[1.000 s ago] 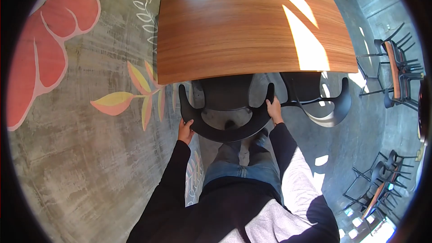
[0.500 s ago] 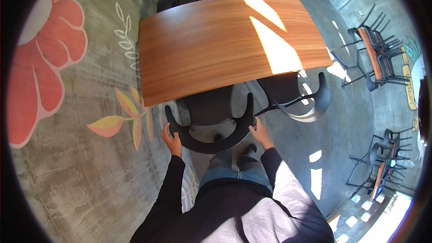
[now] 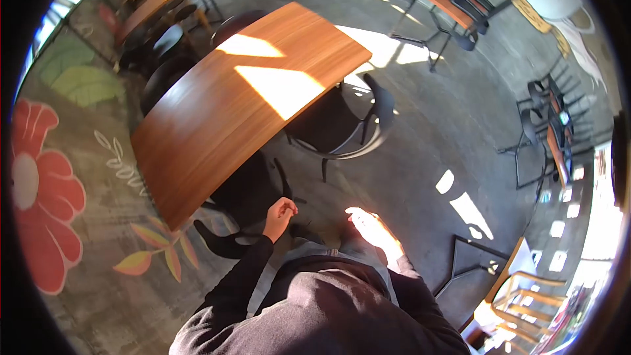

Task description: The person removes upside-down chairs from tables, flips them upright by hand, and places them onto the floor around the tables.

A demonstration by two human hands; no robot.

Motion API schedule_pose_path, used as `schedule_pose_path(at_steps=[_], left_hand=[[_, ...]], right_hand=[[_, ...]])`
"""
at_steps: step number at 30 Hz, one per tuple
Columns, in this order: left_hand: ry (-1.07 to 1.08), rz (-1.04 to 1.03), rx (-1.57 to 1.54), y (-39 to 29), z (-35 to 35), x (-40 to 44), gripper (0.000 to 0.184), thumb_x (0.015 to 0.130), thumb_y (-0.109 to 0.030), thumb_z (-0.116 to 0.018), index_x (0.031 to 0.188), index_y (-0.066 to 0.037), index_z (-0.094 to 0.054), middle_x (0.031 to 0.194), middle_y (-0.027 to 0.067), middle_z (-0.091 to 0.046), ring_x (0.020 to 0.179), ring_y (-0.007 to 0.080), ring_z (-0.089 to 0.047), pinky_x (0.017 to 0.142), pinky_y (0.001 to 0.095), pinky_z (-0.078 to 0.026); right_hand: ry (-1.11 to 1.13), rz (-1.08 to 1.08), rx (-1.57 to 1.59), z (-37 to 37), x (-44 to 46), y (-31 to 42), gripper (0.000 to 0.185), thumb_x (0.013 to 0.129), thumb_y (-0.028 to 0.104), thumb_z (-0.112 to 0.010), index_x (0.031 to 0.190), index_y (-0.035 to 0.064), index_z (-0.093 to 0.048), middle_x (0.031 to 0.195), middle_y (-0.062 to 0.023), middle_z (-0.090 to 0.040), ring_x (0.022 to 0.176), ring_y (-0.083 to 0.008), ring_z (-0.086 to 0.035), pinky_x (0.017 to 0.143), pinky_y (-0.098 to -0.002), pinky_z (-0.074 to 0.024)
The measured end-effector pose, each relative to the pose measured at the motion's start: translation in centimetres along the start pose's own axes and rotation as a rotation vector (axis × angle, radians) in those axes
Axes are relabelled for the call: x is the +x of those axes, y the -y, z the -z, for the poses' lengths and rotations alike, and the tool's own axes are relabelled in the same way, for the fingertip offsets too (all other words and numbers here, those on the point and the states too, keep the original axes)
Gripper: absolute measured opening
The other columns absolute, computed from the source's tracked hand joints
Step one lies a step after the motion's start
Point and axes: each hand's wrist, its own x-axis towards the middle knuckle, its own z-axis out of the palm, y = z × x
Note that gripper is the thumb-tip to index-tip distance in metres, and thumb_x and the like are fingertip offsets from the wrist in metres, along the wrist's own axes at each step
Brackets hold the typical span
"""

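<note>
My left hand point(image 3: 280, 219) is in the air just over the back of a black chair point(image 3: 223, 242), its fingers curled in and nothing seen in them. That chair sits under the long side of a wooden table point(image 3: 197, 118), partly covered by my left hand and sleeve. In bright sun, my right hand point(image 3: 373, 229) is held out in front of my body with fingers extended and nothing in it. A second black chair point(image 3: 328, 125), with a curved back, stands farther along the same side of the table.
More chairs stand behind the table, including a black one point(image 3: 164, 82). Chairs are stacked upside down on a table point(image 3: 440, 3) at the far right and on another point(image 3: 559, 148). A wooden chair point(image 3: 526, 302) is at the lower right. A painted wall point(image 3: 49, 190) runs along the left.
Both hands have come off the near chair's back. My view has swung to the right, so the table now appears slanted and farther left. The left fingers have curled in.
</note>
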Motion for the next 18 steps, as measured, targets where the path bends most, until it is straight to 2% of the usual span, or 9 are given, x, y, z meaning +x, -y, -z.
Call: schedule_pose_path(at_steps=[1, 4, 6, 10, 14, 15, 18], left_hand=[[0.070, -0.010, -0.008, -1.0, -2.1, 0.9, 0.012, 0.094, 0.006, -0.049, 0.091, -0.004, -0.055, 0.089, 0.0029, -0.061, 0.085, 0.0101, -0.060, 0.077, 0.0242, -0.049], [0.273, -0.118, 0.012, -4.2, -8.6, 3.0, 0.010, 0.094, 0.003, -0.055, 0.090, -0.005, -0.053, 0.091, 0.0046, -0.060, 0.087, 0.0124, -0.059, 0.082, 0.0270, -0.048], [0.315, -0.132, -0.088, -6.3, -13.6, 3.8, 0.011, 0.094, 0.002, -0.058, 0.092, -0.007, -0.051, 0.095, 0.0058, -0.059, 0.089, 0.0140, -0.058, 0.084, 0.0288, -0.048], [0.416, -0.069, -0.190, -5.5, -21.5, 5.9, 0.012, 0.094, -0.001, -0.060, 0.095, -0.008, -0.050, 0.099, 0.0080, -0.060, 0.091, 0.0154, -0.059, 0.086, 0.0306, -0.049], [0.488, -0.120, -0.069, -5.8, -29.6, 7.3, 0.009, 0.093, 0.000, -0.053, 0.092, -0.008, -0.049, 0.103, 0.0106, -0.060, 0.091, 0.0169, -0.060, 0.080, 0.0285, -0.049], [0.528, -0.101, -0.076, -6.4, -31.4, 7.6, 0.014, 0.089, 0.006, -0.048, 0.090, -0.008, -0.048, 0.102, 0.0090, -0.059, 0.091, 0.0150, -0.058, 0.082, 0.0287, -0.048], [0.621, -0.046, -0.088, -7.3, -35.9, 8.4, 0.017, 0.086, 0.009, -0.047, 0.089, -0.008, -0.048, 0.103, 0.0085, -0.059, 0.092, 0.0149, -0.058, 0.082, 0.0282, -0.047]], right_hand=[[-0.011, 0.050, 0.221, 1.3, -1.3, -1.0, 0.028, 0.098, 0.009, -0.056, 0.124, 0.0035, -0.061, 0.102, -0.0134, -0.073, 0.092, -0.0217, -0.070, 0.083, -0.0334, -0.0543], [-0.174, 0.099, 0.050, 5.3, -5.2, -1.1, 0.025, 0.098, 0.009, -0.055, 0.122, 0.0027, -0.062, 0.100, -0.0129, -0.073, 0.091, -0.0206, -0.070, 0.082, -0.0331, -0.0545], [-0.193, 0.045, 0.076, 8.4, -7.2, -0.6, 0.025, 0.097, 0.008, -0.055, 0.120, 0.0029, -0.063, 0.101, -0.0130, -0.073, 0.090, -0.0218, -0.070, 0.081, -0.0336, -0.0546], [-0.231, 0.045, 0.009, 13.0, -9.1, -2.7, 0.023, 0.097, 0.008, -0.055, 0.118, 0.0036, -0.064, 0.102, -0.0132, -0.073, 0.090, -0.0247, -0.071, 0.080, -0.0341, -0.0547], [-0.348, 0.047, 0.029, 17.0, -10.5, -3.3, 0.021, 0.097, 0.008, -0.055, 0.115, 0.0036, -0.066, 0.104, -0.0140, -0.072, 0.092, -0.0255, -0.072, 0.080, -0.0335, -0.0552], [-0.396, 0.080, 0.018, 17.9, -10.8, -3.7, 0.021, 0.097, 0.008, -0.056, 0.116, 0.0032, -0.065, 0.102, -0.0136, -0.072, 0.091, -0.0237, -0.072, 0.079, -0.0321, -0.0553], [-0.484, 0.082, 0.176, 20.3, -12.2, -4.5, 0.021, 0.099, 0.007, -0.055, 0.116, 0.0022, -0.065, 0.099, -0.0121, -0.072, 0.090, -0.0203, -0.072, 0.079, -0.0311, -0.0553]])
